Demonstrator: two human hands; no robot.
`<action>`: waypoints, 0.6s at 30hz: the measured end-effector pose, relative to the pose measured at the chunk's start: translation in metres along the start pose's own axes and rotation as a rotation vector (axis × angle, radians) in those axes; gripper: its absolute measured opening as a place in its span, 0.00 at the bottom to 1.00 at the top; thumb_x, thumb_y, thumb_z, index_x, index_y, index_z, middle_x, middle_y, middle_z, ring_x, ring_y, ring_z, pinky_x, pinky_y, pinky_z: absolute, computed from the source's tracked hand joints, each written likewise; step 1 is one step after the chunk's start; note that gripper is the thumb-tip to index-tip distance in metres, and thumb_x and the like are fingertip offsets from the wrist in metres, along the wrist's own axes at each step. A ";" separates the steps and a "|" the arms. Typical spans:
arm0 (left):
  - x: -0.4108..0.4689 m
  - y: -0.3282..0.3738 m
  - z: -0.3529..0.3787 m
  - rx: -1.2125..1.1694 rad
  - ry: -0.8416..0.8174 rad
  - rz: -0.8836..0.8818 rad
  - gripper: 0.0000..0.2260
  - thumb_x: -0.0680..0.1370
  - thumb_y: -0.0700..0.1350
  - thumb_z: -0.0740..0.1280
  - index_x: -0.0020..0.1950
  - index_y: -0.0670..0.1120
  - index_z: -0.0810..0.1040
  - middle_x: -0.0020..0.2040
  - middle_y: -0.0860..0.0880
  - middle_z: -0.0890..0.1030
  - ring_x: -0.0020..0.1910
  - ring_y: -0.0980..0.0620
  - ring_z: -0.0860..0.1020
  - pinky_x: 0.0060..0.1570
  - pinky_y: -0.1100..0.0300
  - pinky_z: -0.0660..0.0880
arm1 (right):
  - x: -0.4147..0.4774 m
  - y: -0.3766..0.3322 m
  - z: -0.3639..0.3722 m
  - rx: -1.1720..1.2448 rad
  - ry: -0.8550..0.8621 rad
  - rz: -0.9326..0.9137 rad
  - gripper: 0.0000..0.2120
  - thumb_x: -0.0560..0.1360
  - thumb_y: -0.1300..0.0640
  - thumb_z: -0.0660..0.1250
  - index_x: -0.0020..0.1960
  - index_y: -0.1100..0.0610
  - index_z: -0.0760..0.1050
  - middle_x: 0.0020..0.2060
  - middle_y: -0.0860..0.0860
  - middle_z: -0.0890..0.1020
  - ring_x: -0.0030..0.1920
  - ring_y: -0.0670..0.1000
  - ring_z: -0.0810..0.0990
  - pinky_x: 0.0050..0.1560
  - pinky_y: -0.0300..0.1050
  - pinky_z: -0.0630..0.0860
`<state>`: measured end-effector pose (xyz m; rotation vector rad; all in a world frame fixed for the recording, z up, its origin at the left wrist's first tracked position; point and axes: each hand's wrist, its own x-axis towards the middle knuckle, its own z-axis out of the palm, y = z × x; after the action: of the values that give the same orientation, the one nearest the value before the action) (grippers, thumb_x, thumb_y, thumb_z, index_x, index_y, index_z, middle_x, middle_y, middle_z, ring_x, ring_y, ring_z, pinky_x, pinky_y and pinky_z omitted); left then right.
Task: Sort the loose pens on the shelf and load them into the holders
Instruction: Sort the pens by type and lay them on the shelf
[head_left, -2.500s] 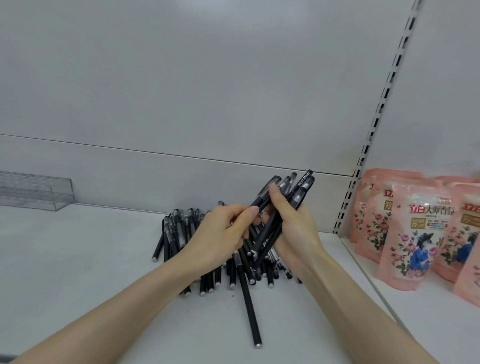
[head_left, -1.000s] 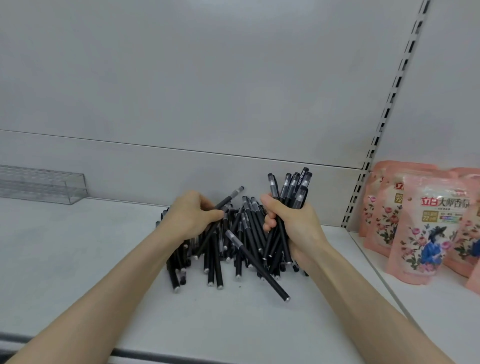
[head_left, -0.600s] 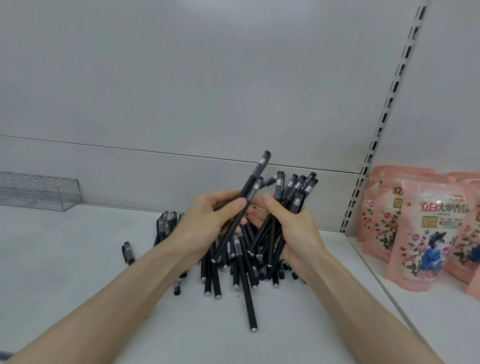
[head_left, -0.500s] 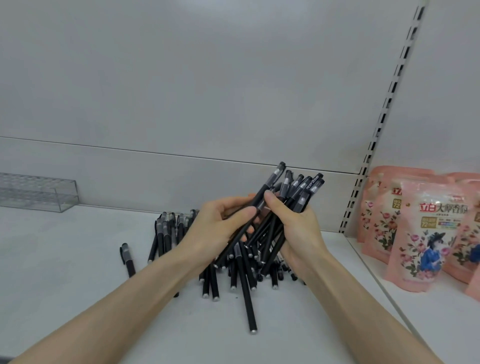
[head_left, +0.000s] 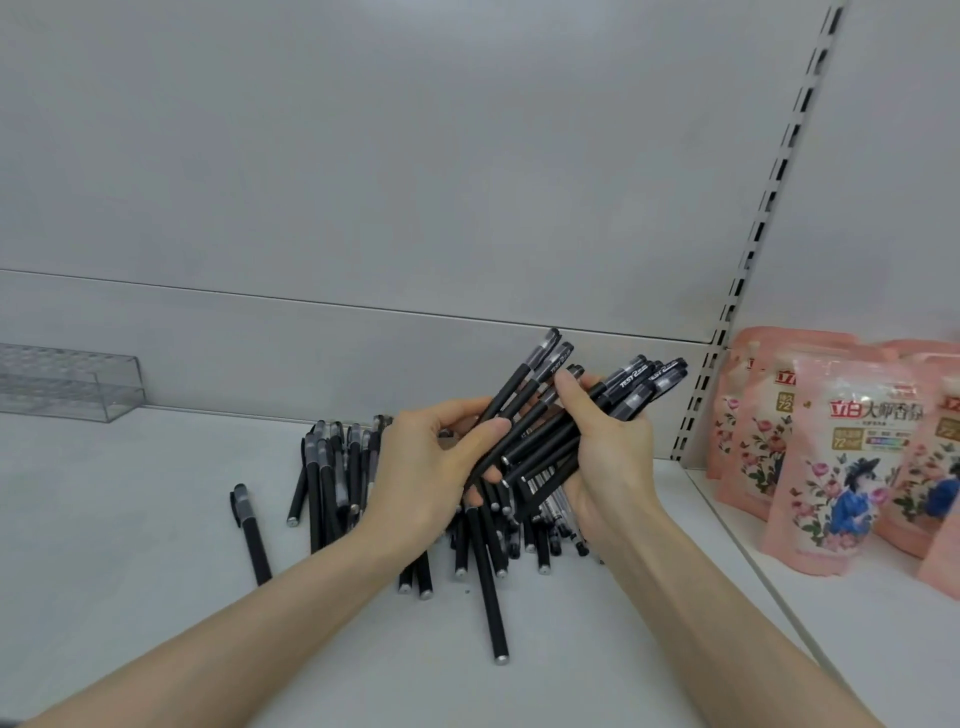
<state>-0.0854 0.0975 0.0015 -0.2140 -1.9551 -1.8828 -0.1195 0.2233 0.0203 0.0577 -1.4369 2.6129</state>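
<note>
A pile of loose black pens lies on the white shelf, partly hidden under my hands. My right hand grips a bundle of black pens whose capped ends point up and right. My left hand pinches two more pens between thumb and fingers and holds them against that bundle. One pen lies apart at the left, and a long one points toward me. A clear acrylic pen holder stands at the far left against the back wall.
Pink pouches with floral print stand on the neighbouring shelf at the right, past a slotted upright rail. The grey back panel closes off the shelf behind the pile.
My left hand picked up pens from the pile and brought them up against the bundle in my right hand. One pen now lies apart at the left of the pile.
</note>
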 end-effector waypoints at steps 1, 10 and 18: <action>0.000 -0.001 0.002 0.010 0.005 0.021 0.08 0.76 0.39 0.68 0.52 0.49 0.82 0.31 0.54 0.82 0.26 0.56 0.76 0.22 0.62 0.72 | -0.001 0.001 0.001 0.025 -0.015 0.015 0.06 0.74 0.62 0.70 0.48 0.61 0.75 0.38 0.56 0.81 0.41 0.56 0.83 0.49 0.57 0.81; -0.005 -0.004 0.001 0.237 -0.044 0.246 0.11 0.77 0.42 0.67 0.57 0.51 0.81 0.40 0.52 0.82 0.28 0.60 0.76 0.29 0.68 0.71 | -0.003 -0.002 0.001 0.178 -0.279 0.145 0.09 0.75 0.64 0.65 0.54 0.66 0.75 0.47 0.60 0.84 0.49 0.54 0.85 0.50 0.49 0.82; 0.014 0.005 -0.026 0.503 -0.110 0.269 0.18 0.75 0.56 0.65 0.33 0.44 0.80 0.30 0.47 0.81 0.31 0.48 0.79 0.39 0.53 0.75 | -0.001 -0.010 -0.002 0.154 -0.258 0.123 0.03 0.76 0.63 0.65 0.44 0.60 0.73 0.30 0.52 0.73 0.31 0.47 0.75 0.41 0.49 0.82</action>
<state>-0.0907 0.0701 0.0118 -0.4094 -2.2693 -1.1917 -0.1172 0.2298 0.0277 0.3472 -1.3474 2.9018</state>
